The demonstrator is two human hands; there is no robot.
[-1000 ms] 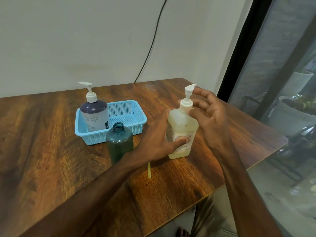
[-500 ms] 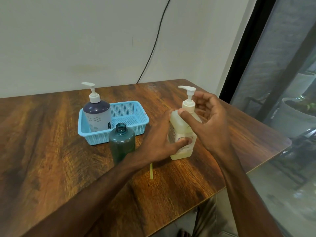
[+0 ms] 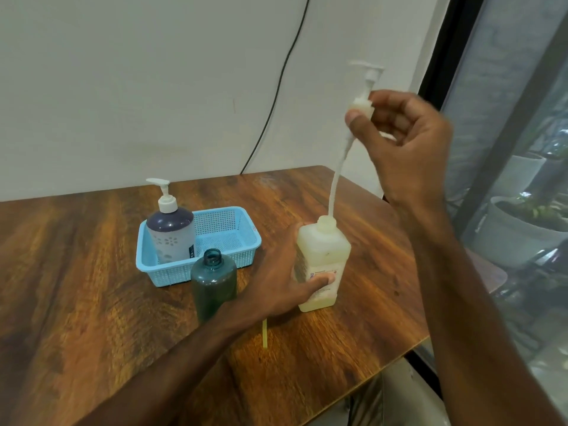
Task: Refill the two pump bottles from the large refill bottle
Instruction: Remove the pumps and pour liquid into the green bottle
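Up high, the right hand point(image 3: 405, 142) has its grip pinched round the collar of a white pump point(image 3: 364, 87), whose tube trails down into the open neck of the pale bottle point(image 3: 324, 256). The left hand point(image 3: 285, 287) wraps its grip round that bottle, upright on the worktop point(image 3: 76, 287). Just left stands 1 open green bottle point(image 3: 214, 278), in front of a blue basket point(image 3: 242, 250) holding a purple pump bottle point(image 3: 172, 235).
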